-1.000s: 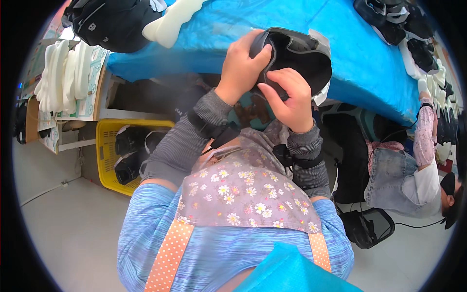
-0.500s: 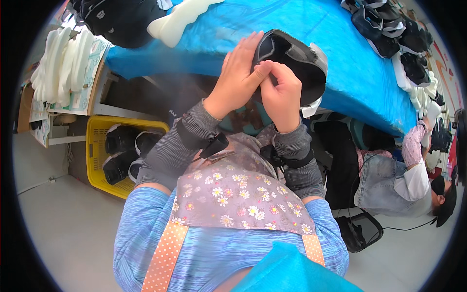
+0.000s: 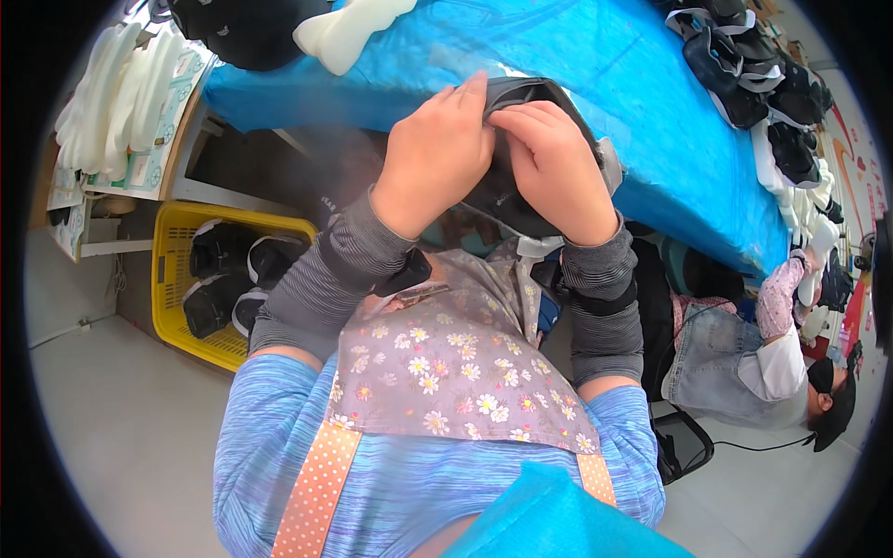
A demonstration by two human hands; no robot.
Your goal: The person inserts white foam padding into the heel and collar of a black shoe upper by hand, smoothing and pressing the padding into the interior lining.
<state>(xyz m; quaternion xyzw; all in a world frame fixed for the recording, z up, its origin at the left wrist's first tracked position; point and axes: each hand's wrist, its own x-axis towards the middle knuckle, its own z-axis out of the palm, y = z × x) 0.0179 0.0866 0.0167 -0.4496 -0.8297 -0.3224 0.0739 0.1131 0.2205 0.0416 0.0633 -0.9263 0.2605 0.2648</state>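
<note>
Left hand and right hand, both bare, upper centre of frame, closed on a black shoe upper with grey-white patches at its right edge. Left fingers bent around its left side; right fingers curled in a pinch at the rim, fingertips close to the left hand's. Exact thumb placement partly hidden. Shoe upper tilted, opening facing the wearer, overlapping the near edge of the tabletop covered in blue plastic sheeting; can't tell if they touch.

Grey striped sleeves on both forearms, dark straps over them. Below, centre: grey floral apron over a blue striped shirt.

On the tabletop: long white curved piece at upper left, beside a bulky black fabric item cut by the top edge; pile of black-and-white shoes at upper right.

Left of frame: yellow plastic basket on the floor, black shoes with white trim inside. Above it, white elongated pieces bunched together on a side stand.

Far right: another person in denim, mask on, arm toward white pieces.
</note>
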